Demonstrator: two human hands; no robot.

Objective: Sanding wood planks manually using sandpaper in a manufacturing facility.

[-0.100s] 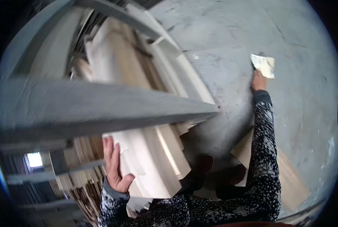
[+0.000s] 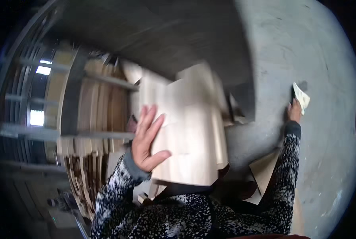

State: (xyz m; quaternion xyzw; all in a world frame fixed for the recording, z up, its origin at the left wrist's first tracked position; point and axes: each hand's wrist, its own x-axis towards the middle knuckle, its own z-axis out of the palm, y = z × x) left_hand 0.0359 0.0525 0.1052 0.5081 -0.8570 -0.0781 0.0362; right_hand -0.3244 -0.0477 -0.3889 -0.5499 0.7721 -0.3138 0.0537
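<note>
My left hand (image 2: 146,145) lies with spread fingers on the left part of a stack of pale wooden boards (image 2: 190,147). Its thumb points right across the top board, and the fingers are not wrapped round anything. Out to the right, over the grey floor, my right hand (image 2: 294,111) is closed on a flat cream-coloured piece (image 2: 302,97) with a dark part beside it. Whether that piece is cloth, paper or a brush I cannot tell. The far end of the boards is blurred and partly under a dark panel.
The dark panel (image 2: 166,32) overhangs the boards at the top. More wooden boards (image 2: 102,99) stand in a grey metal rack (image 2: 68,99) on the left. A loose board (image 2: 265,167) lies on the grey floor (image 2: 325,159) beside my right forearm.
The view has swung, so the grey beam no longer crosses the boards. My left hand shows farther right and higher, still on the boards. The cream piece shows lower, narrower and farther right.
</note>
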